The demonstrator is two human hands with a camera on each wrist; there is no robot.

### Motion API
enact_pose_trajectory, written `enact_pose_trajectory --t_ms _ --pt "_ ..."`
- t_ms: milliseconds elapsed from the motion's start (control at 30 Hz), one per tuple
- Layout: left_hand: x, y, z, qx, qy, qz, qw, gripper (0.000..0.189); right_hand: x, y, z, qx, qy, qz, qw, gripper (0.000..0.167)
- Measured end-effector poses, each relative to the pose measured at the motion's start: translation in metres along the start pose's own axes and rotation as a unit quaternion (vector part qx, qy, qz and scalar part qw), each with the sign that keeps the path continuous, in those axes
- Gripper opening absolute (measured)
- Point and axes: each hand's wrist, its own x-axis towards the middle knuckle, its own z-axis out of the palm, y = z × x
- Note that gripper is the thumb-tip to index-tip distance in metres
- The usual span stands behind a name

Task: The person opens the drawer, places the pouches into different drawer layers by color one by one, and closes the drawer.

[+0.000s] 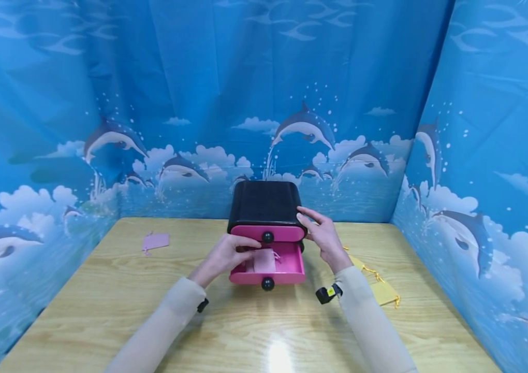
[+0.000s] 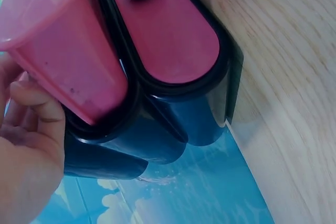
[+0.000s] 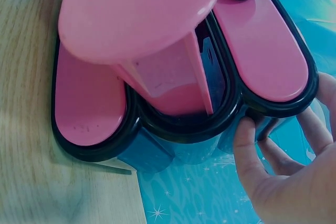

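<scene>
A small black drawer cabinet [image 1: 266, 202] with pink fronts and round black knobs stands at the far middle of the table. Its middle drawer [image 1: 292, 264] is pulled out, and a pale pink drawstring pouch [image 1: 264, 261] lies in it. My left hand [image 1: 226, 254] reaches over the drawer's left side and pinches the pouch's upper left corner between thumb and forefinger. In the left wrist view the pouch is hidden behind the drawer wall. My right hand [image 3: 294, 166] grips the right side of the cabinet's top tier, thumb below and fingers around the edge.
A light purple drawstring pouch [image 1: 156, 240] lies at the table's left. Yellow drawstring pouches [image 1: 383, 293] lie to the right, partly behind the right forearm. A blue dolphin-print curtain [image 1: 189, 103] closes off the back and both sides.
</scene>
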Motion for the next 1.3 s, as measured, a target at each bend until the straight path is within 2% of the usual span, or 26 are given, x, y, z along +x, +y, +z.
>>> enact_pose_trajectory --t_ms 167,333,567,800,967,1300 --pt "-0.001 0.0 -0.002 -0.016 0.017 -0.01 0.9997 0.023 -0.001 -0.001 0.001 -0.002 0.004 0.003 1.0 0.049" --pt "-0.003 -0.002 -0.005 -0.07 0.021 -0.043 0.9964 0.018 -0.002 -0.002 0.001 0.0 0.005 0.003 1.0 0.049" --pt "-0.004 -0.013 -0.013 -0.116 0.059 -0.04 0.9907 0.012 -0.002 -0.003 0.0 0.0 0.004 0.001 1.0 0.049" --pt "-0.007 -0.026 -0.025 -0.176 0.101 -0.041 0.9783 0.02 -0.002 -0.004 0.001 0.003 0.002 0.001 1.0 0.048" --pt "-0.01 -0.035 -0.034 -0.197 0.12 -0.035 0.9723 0.025 -0.002 -0.004 0.001 0.003 0.0 0.004 1.0 0.05" --pt "-0.017 -0.052 -0.051 -0.221 0.15 -0.069 0.9611 0.027 -0.004 -0.004 0.001 -0.002 0.005 0.006 1.0 0.049"
